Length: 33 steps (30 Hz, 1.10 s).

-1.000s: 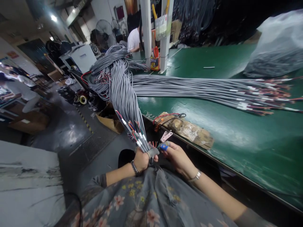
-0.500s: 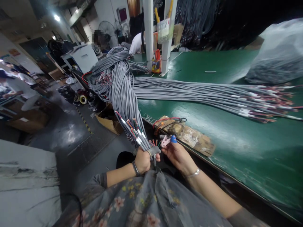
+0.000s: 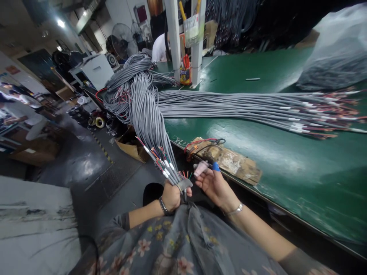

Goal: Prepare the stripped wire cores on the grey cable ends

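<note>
My left hand [image 3: 172, 196] is closed around a bunch of grey cables [image 3: 172, 176] in front of my lap. A grey band [image 3: 184, 184] lies across the cables at my fingers. The cable ends show white sleeves and thin coloured wires, and a few short wires [image 3: 185, 174] stick up beside the band. To the right, my right hand [image 3: 213, 187] is palm up, its thumb apart from loosely curled fingers. A blue cover [image 3: 216, 166] is on the thumb. A blurred pale pink piece [image 3: 201, 168] is at the fingertips, apparently a finger wrap.
A thick heap of grey cables [image 3: 146, 95] hangs over the edge of the green table [image 3: 286, 168]. More cables stretch right across it. A worn wooden block [image 3: 229, 160] with red and black leads lies at the edge. A white post [image 3: 173, 42] and a plastic bag [image 3: 338, 49] stand behind.
My right hand has moved slightly right, away from the short wires, and its thumb and fingers have spread apart. My left hand keeps its hold on the cables. The view has shifted a little.
</note>
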Each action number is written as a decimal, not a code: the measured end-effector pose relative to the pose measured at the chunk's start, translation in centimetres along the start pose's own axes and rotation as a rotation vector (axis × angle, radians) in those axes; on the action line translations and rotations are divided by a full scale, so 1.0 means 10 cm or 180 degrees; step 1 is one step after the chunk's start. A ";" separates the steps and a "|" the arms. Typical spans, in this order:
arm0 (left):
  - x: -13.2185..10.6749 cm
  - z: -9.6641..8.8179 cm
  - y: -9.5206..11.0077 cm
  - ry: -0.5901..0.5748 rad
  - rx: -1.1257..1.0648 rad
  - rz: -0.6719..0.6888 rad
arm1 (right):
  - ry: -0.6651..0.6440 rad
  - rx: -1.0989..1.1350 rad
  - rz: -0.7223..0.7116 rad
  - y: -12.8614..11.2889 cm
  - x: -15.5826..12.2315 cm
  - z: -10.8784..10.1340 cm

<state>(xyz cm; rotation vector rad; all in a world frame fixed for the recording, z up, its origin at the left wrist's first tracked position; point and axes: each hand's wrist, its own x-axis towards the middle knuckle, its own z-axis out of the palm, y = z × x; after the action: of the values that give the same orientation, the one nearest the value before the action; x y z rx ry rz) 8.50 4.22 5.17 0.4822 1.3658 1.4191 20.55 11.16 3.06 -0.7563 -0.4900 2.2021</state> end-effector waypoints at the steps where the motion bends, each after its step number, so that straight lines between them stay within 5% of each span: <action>1: -0.01 -0.01 0.00 0.0003 -0.0030 0.0009 | -0.0016 0.0003 0.0023 0.00 -0.01 -0.02; 12: 0.01 -0.02 -0.03 -0.0192 0.0167 0.0086 | 0.0219 -0.0074 0.0234 0.07 -0.18 -0.25; 22: 0.17 0.04 -0.29 -0.0438 0.0895 0.0210 | 0.0467 -0.0846 -0.0183 0.14 -0.43 -0.45; 29: 0.29 -0.12 -0.55 -0.0504 0.1890 0.0518 | 0.0372 -0.1546 -0.0243 0.19 -0.58 -0.49; 33: 0.33 -0.22 -0.63 -0.0587 0.1672 0.0751 | 0.0052 -0.2001 -0.0146 0.24 -0.67 -0.51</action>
<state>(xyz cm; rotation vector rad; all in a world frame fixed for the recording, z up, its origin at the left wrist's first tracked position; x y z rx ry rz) 7.95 4.66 -2.23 1.1195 1.5633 1.1507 26.25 5.14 0.34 -1.0655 -1.2072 1.9993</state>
